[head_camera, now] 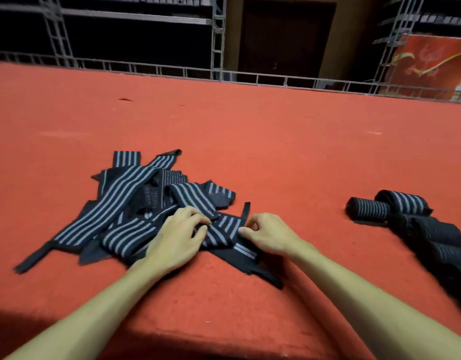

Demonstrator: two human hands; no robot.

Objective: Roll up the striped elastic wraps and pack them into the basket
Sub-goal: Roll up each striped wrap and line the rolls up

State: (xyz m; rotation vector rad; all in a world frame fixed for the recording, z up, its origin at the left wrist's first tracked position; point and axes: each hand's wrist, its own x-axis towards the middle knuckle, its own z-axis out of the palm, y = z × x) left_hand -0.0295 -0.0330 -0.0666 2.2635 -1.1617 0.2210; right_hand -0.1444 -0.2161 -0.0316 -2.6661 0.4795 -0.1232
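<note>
A loose pile of black elastic wraps with pale stripes (136, 201) lies on the red table, left of centre. One wrap (225, 231) stretches out of the pile toward me, between my hands. My left hand (177, 237) lies on top of it with curled fingers pinching its left part. My right hand (265, 235) pinches its right edge between thumb and forefinger. Several rolled wraps (395, 209) lie in a row at the right, running off toward the frame's edge. No basket shows.
The red felt-covered table (250, 131) stretches far back to a grey metal rail (276, 80). Dark shelving stands behind it and a red poster (426, 66) hangs at the back right. The table's front edge runs just under my forearms.
</note>
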